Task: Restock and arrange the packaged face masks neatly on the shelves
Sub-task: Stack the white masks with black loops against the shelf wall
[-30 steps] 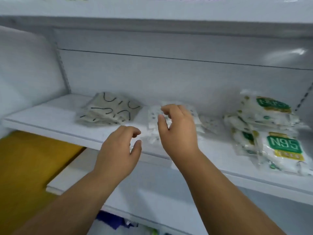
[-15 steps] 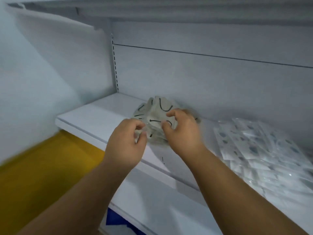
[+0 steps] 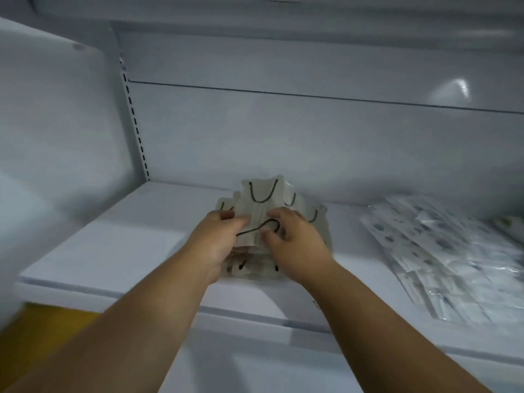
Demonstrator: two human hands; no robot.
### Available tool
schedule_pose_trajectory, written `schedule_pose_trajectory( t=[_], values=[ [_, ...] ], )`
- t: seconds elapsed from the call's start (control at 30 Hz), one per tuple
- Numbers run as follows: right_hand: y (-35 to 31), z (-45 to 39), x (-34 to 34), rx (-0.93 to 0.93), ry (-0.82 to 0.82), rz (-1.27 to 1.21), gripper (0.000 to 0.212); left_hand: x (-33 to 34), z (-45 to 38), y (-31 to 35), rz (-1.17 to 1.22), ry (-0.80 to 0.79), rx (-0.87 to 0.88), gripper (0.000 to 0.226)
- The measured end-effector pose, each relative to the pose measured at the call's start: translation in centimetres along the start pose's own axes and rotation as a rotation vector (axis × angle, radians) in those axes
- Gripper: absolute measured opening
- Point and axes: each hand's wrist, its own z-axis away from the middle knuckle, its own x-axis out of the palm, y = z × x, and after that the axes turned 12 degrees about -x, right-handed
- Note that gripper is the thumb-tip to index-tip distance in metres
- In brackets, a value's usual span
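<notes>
Fingers [image 3: 224,215] of the left hand [image 3: 215,245] curl over the left side of a stack of grey mask packets [image 3: 261,199], thumb pressed on the top packet beside its black ear loop. Fingers of the right hand [image 3: 295,245] curl onto the same stack from the right, thumb tip on the top packet. Both hands grasp the stack between them; it rests on the white shelf [image 3: 113,251].

The stack sits mid-depth on the shelf, its far packets tipped up near the back panel [image 3: 283,137]; whether they touch it is unclear. Lower packets fan out unevenly under the hands. Near corners of the stack lie short of the shelf's front lip.

Left of the stack: bare shelf running to the slotted upright [image 3: 136,123] and the side wall [image 3: 56,123]. Behind the stack, a narrow strip of bare shelf. Right of the stack: a gap of bare shelf, then a slanted spread of clear printed mask packets [image 3: 442,259], blurred, apart from the grey stack. An upper shelf [image 3: 283,12] overhangs above. A yellow patch [image 3: 42,330] shows below the shelf's left end.
</notes>
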Motion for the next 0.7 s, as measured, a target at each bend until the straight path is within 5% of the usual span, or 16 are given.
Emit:
schedule_pose_trajectory(
  t=[0.2, 0.3, 0.4, 0.53, 0.7],
  values=[
    [-1.4, 0.5, 0.0, 0.178, 0.126, 0.085, 0.053, -1.3, -1.3, 0.0, 0.194, -0.182, -0.102, 0.009],
    [-2.5, 0.5, 0.4, 0.265, 0.095, -0.071, 0.040, -1.5, -2.1, 0.2, 0.161, -0.226, -0.098, 0.011],
    [-3.3, 0.8, 1.2, 0.233, 0.238, -0.179, 0.031, -1.8, -2.6, 0.5, 0.170, -0.273, -0.104, 0.022],
    [-2.9, 0.5, 1.7, 0.329, 0.467, -0.560, 0.028, -2.6, -3.3, 1.0, 0.126, -0.287, -0.054, 0.046],
    [-2.1, -1.2, 1.0, 0.452, 0.603, -0.980, 0.044, -3.5, -3.2, 2.2, 0.054, -0.362, -0.098, 0.032]
  ],
)
